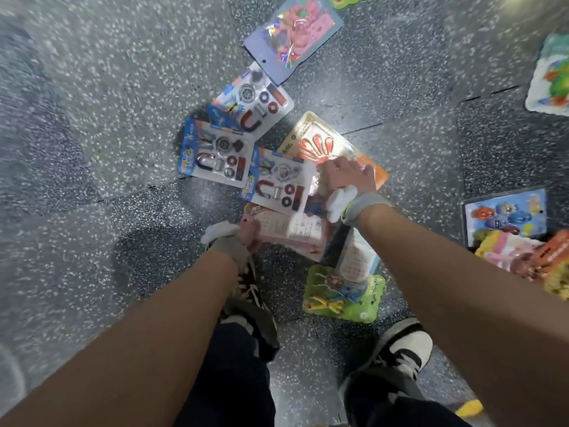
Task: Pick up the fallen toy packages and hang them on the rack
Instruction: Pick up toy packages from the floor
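Pink package (295, 237) sits pinched in left hand (248, 238); right hand (345, 175) fingers curl onto orange package (332, 143), grip unclear.

A single wide-angle view from a camera worn on the person's head, facing almost straight down at a speckled floor (107, 103). The bare forearms (138, 334) enter from the bottom corners, close and large, and lead up to the left hand (246, 238) and right hand (345, 175) near the centre of the frame, with the person's shoes (403, 346) directly beneath the lens. Scattered toy packages (255, 100) lie farther from the camera on the floor, and the outer edges bend and blur.
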